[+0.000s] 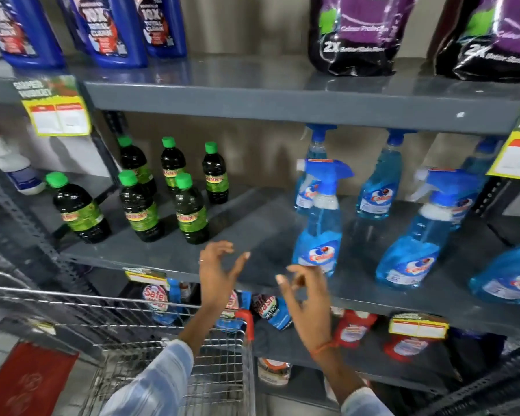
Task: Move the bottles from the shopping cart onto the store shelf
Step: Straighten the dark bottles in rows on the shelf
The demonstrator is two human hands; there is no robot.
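Nearest, the wire shopping cart (168,349) sits below both hands. Left hand (215,276) and right hand (308,298) hover empty, fingers loosely spread, before the shelf (252,235). Beyond stand green-capped dark bottles (189,210) (six, upright) and blue spray bottles (320,232) alongside.

Head camera, wide-angle, facing forward and down, close to shelf (282,94)
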